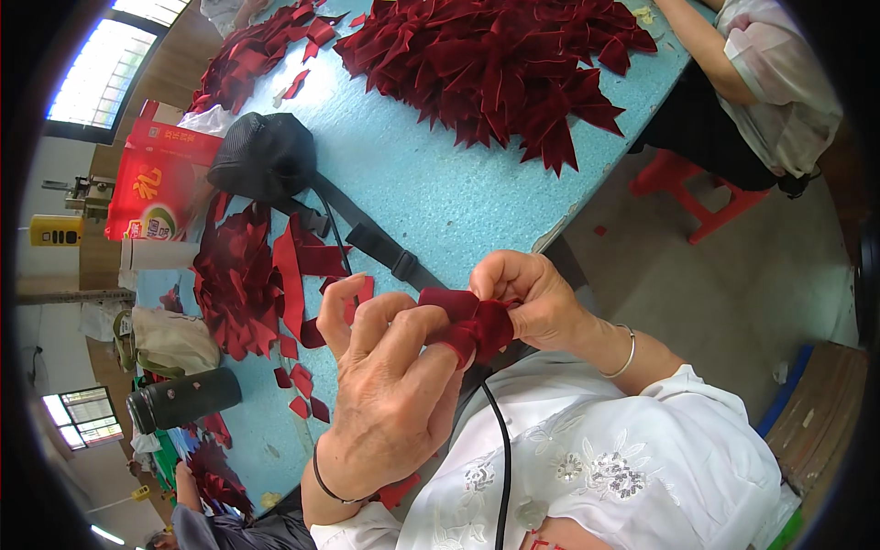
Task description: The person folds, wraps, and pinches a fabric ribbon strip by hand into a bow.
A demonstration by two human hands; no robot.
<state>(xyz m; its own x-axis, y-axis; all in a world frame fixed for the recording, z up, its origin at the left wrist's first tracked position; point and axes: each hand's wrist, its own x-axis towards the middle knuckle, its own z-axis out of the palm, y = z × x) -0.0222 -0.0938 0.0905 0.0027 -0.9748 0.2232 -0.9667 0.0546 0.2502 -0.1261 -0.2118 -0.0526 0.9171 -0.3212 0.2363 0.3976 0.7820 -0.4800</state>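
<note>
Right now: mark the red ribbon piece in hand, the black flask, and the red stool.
red ribbon piece (478, 325), head view, on its folded middle between both hands
black flask (188, 400), head view, mid-body
red stool (701, 203), head view, on its seat

The dark red piece (475, 323) pinched between the left hand (390, 390) and right hand (532, 298) looks like matt, velvety cloth, as do the red cuttings (500, 64) heaped on the table (431, 183), whose blue top looks grainy and dull. The flask (183, 400) has a dark, faintly glossy shell, the cap (263, 156) is black mesh fabric, and the bangle (626, 353) shines like smooth metal.
</note>
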